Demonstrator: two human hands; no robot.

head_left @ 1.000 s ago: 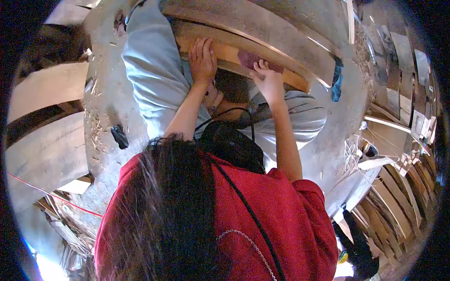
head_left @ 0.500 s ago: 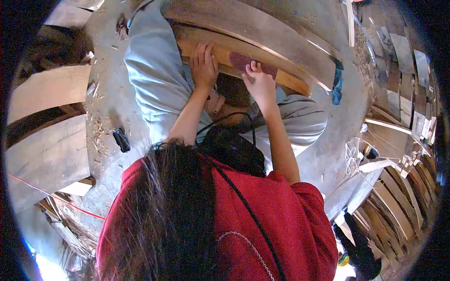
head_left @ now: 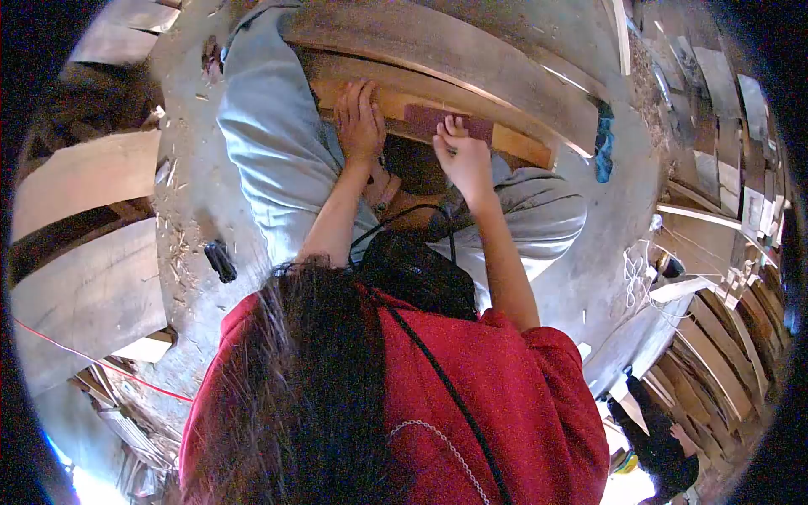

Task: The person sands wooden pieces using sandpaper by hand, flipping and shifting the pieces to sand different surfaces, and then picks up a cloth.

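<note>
A long wooden board [head_left: 520, 145] lies across my lap, over my bent legs. My left hand [head_left: 360, 122] rests on it with the fingers stretched out flat, toward its left part. A dark reddish-purple sheet that looks like sandpaper [head_left: 422, 115] lies along the board, right of my left hand. At the near edge of this sheet is my right hand [head_left: 465, 158], its fingers curled inward and the fingertips overlapping the sheet in view. Whether the fingers pinch the sheet or something small is hidden.
Wide planks [head_left: 438, 50] lie just beyond my lap, with a blue cloth-like piece [head_left: 604, 143] by their right end. A small black object [head_left: 220, 262] lies on the floor at left, near wood shavings. Wood is stacked at right [head_left: 711, 358]. A person in dark clothes [head_left: 655, 442] is lower right.
My right hand has drawn back slightly toward me, to the near edge of the reddish-purple sheet. The left hand stays flat on the board. The whole view has shifted a little.
</note>
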